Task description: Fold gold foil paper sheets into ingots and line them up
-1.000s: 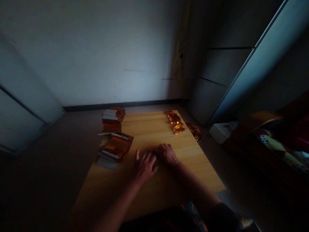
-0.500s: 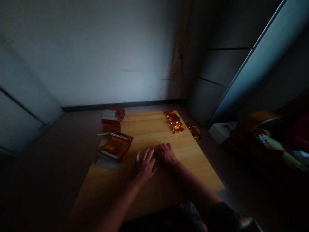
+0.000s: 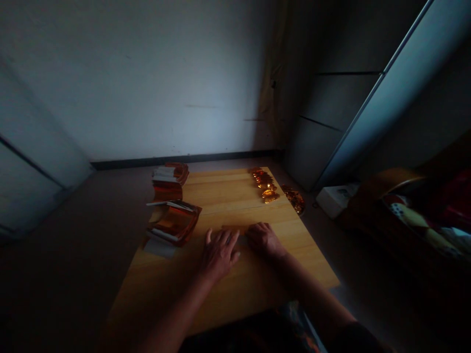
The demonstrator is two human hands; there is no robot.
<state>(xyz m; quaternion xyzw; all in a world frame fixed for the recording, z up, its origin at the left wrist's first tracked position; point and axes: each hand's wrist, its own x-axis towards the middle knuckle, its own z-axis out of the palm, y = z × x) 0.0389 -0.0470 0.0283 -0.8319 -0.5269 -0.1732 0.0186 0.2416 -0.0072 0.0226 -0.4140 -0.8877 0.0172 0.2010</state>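
Note:
Near the middle of the wooden table (image 3: 294,245), a small thin foil sheet (image 3: 232,228) lies flat, orange-brown along its far edge and greyish nearer me. My left hand (image 3: 219,254) rests palm down on its left part, fingers stretched and a little apart. At the right end of the sheet, my right hand (image 3: 265,240) is closed, its curled fingers pressed on the edge. Those fingertips are hidden from view. To the left stand two curved stacks of orange foil sheets, a near stack (image 3: 180,223) and a far stack (image 3: 167,191).
A row of shiny folded gold foil pieces (image 3: 265,186) lies at the table's far right. More foil pieces (image 3: 294,198) are heaped beyond that edge, lower down. A white box (image 3: 334,200) sits on the floor at right. A wall (image 3: 165,88) rises behind the table.
My right hand has moved slightly right, away from the left hand, and the foil sheet now shows between them. The left hand has stayed nearly in place, flattening a little.

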